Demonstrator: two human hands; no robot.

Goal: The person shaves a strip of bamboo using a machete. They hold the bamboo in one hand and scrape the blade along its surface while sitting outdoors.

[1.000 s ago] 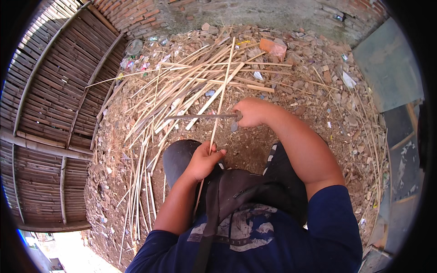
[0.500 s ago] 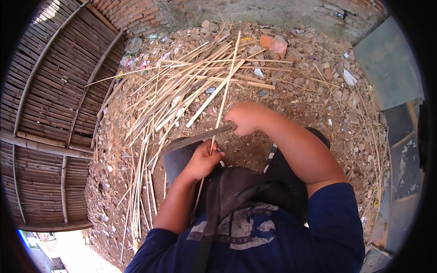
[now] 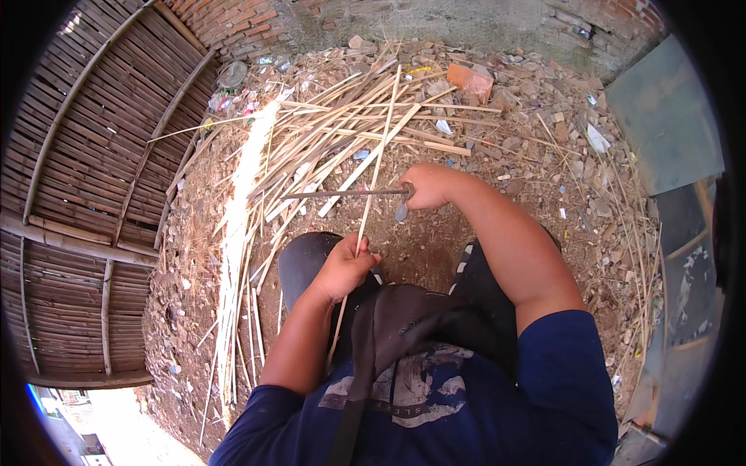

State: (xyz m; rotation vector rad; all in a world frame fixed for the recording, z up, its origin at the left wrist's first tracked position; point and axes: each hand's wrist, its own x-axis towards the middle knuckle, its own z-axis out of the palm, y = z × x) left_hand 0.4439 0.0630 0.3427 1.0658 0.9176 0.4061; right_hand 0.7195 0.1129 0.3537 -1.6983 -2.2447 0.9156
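Note:
My left hand (image 3: pixel 346 269) is closed round a long, thin bamboo strip (image 3: pixel 378 159), which slants from my lap up and away over the ground. In my right hand (image 3: pixel 430 186) is the handle of a machete (image 3: pixel 334 193). Its blade appears nearly edge-on, pointing left, and crosses the strip beyond my left hand. Whether blade and strip touch, I cannot tell. A small grey oval thing (image 3: pixel 401 212) shows just below the handle; its kind is unclear.
Many loose bamboo strips (image 3: pixel 311 155) lie in a heap ahead and to the left. A slatted bamboo wall (image 3: pixel 85 155) stands at left, a brick wall (image 3: pixel 466 23) at the far side, grey panels (image 3: pixel 668 116) at right. Rubble and an orange brick piece (image 3: pixel 470 81) are scattered beyond the heap.
My right hand has moved the machete away from me along the strip, and its blade has turned from broadside to edge-on. My left hand still holds the strip.

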